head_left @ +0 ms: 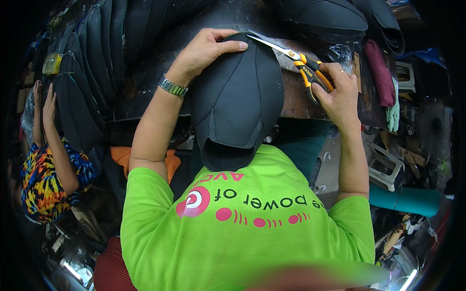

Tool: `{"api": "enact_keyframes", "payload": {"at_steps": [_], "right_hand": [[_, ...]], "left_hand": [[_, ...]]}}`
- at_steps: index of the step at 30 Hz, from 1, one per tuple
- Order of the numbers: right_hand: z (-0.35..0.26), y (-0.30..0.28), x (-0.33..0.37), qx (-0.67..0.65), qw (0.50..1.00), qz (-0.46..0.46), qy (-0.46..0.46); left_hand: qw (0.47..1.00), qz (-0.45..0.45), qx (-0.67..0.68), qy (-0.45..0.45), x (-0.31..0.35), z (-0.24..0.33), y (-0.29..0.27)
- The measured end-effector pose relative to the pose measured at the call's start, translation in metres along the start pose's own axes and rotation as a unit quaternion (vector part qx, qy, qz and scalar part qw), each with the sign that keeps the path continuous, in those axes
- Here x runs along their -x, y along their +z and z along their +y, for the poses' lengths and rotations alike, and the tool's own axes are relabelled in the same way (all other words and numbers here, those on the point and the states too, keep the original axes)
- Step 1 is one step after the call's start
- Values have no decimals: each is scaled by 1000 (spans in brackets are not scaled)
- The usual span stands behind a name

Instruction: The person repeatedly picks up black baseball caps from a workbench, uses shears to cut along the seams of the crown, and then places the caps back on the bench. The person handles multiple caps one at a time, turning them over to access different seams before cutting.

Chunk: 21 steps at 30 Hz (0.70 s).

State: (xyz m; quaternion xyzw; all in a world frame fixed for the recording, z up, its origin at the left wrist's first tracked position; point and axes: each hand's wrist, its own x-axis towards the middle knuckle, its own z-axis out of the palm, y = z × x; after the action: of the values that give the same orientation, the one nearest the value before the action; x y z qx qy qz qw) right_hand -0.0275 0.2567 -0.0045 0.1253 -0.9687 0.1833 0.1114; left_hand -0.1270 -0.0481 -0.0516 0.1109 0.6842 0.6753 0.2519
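Observation:
A black hood-shaped piece (238, 92) of smooth, foam-like fabric lies over the table's near edge and hangs toward me. Stitched seams run along its length, and a round opening shows at its near end. At its far end my left hand (206, 51) pinches the rim between thumb and fingers. Scissors (294, 55) with yellow and black handles are gripped in my right hand (340, 89). Their slightly parted blades point left and reach the hood's far edge, close to my left thumb. Whether thread or fabric lies between the blades is too small to tell.
Stacked black pieces (92, 58) line the dark table (141, 104) at left; more black pieces (323, 22) lie far right. A maroon roll (379, 72) rests at the right edge. A co-worker's patterned sleeve (63, 169) is at left. A plastic stool (383, 165) stands right.

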Motion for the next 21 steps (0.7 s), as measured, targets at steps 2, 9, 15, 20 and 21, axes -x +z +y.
{"api": "enact_keyframes", "payload": {"at_steps": [2, 9, 15, 20, 21], "right_hand": [[1, -4, -5, -2, 1000, -19, -6], [14, -21, -26, -30, 997, -78, 1], [26, -20, -36, -135, 983, -125, 19], [39, -12, -38, -248, 949, -184, 66], [41, -11, -38, -253, 947, -184, 79]], "left_hand": [[1000, -2, -14, 1, 0, 1, 1], [996, 10, -85, 8, 1, 3, 2], [993, 21, -113, 3, 2, 4, 2], [992, -6, -123, -8, 3, 7, 5], [991, -2, -135, -18, 3, 7, 4]]}}
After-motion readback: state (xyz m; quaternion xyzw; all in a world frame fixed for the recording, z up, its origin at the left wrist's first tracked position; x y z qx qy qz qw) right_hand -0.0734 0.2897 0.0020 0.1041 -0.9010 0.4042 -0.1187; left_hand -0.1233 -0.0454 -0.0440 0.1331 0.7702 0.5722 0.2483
